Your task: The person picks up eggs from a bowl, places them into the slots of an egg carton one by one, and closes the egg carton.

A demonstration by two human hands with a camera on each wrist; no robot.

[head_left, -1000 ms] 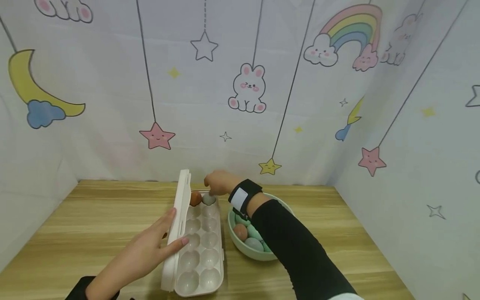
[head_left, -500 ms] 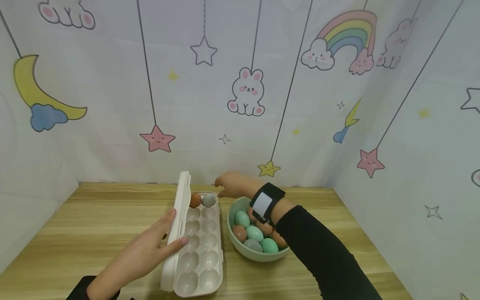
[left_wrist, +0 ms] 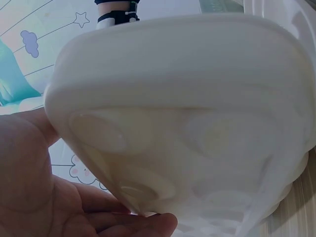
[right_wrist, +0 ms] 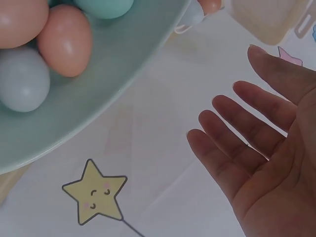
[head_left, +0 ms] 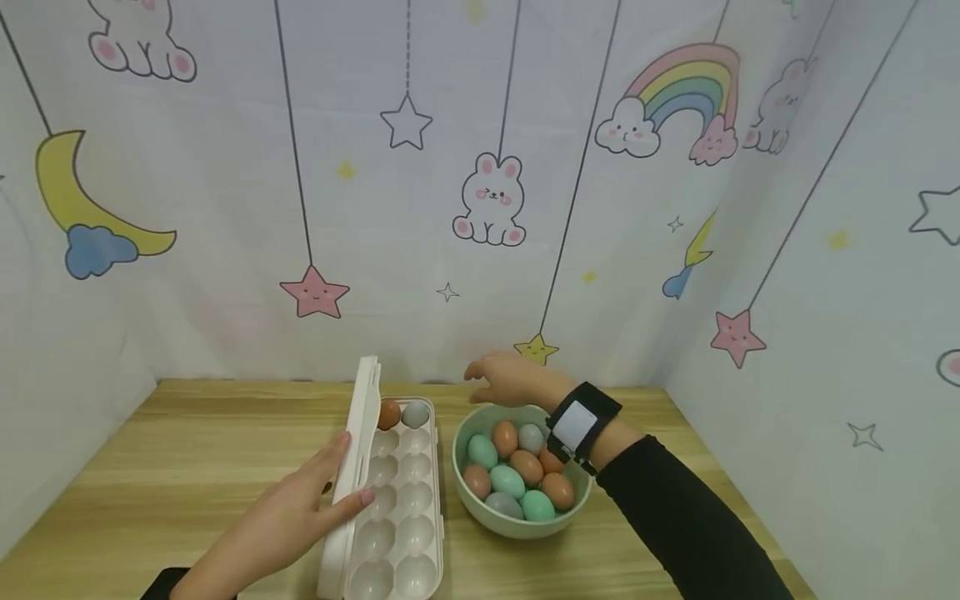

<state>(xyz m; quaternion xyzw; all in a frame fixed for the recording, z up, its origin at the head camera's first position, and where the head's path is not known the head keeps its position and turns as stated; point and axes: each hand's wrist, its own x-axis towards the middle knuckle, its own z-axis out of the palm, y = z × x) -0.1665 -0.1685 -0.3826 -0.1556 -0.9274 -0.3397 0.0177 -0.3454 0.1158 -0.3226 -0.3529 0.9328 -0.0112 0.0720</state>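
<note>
A cream plastic egg box stands on the table with its lid tipped up on the left. My left hand holds that lid by its edge, thumb on the inner side and fingers behind. The left wrist view is mostly filled by the pale box end. In the far row sit a brown egg and a grey egg. Over the back rim of a pale green bowl hovers my right hand, holding nothing. Its fingers are spread and relaxed in the right wrist view.
Inside the bowl lie several eggs in brown, mint green and grey. The bowl stands just right of the box. Behind the wooden table hangs a white cloth printed with stars and rabbits.
My right hand has let go of the grey egg in the far row and moved right to above the bowl. My left hand keeps its hold on the lid.
</note>
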